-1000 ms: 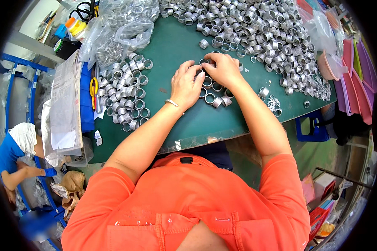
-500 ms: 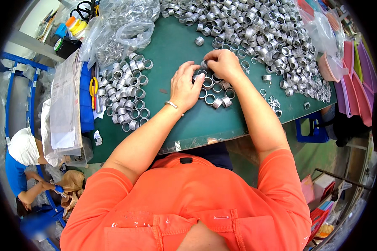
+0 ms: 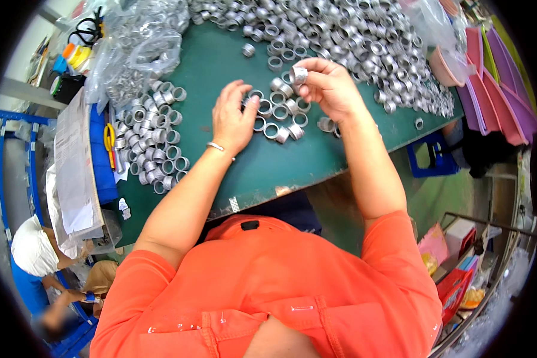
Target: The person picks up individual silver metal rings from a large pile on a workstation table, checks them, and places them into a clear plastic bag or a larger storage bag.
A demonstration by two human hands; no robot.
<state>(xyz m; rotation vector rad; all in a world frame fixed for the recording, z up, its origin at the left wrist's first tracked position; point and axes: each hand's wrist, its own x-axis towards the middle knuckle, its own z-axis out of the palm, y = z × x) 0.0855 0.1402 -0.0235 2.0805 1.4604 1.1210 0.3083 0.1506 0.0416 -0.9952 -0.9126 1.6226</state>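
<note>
Between the thumb and fingers of my right hand (image 3: 331,89) is a silver-grey metal ring (image 3: 298,75), a short ribbed band raised a little above the table. My left hand (image 3: 235,116) rests at the left side of a small cluster of similar rings (image 3: 279,111), its fingers curved forward and its thumb apart. Rings lie against the thumb side of that hand, but it grips none that I can see. Some rings in the cluster stand on edge and others lie with their openings up. Part of a few rings (image 3: 327,124) is hidden by my right wrist.
A large heap of rings (image 3: 352,42) covers the far right of the green table (image 3: 212,53). Another pile (image 3: 155,134) lies at left, below clear plastic bags (image 3: 140,53). Yellow-handled scissors (image 3: 109,137) stand in a blue holder. Another person (image 3: 39,250) bends down at far left.
My right hand has lifted a ring off the table and moved right, away from my left hand. My left hand stays beside the cluster. The whole view has shifted and tilted a little.
</note>
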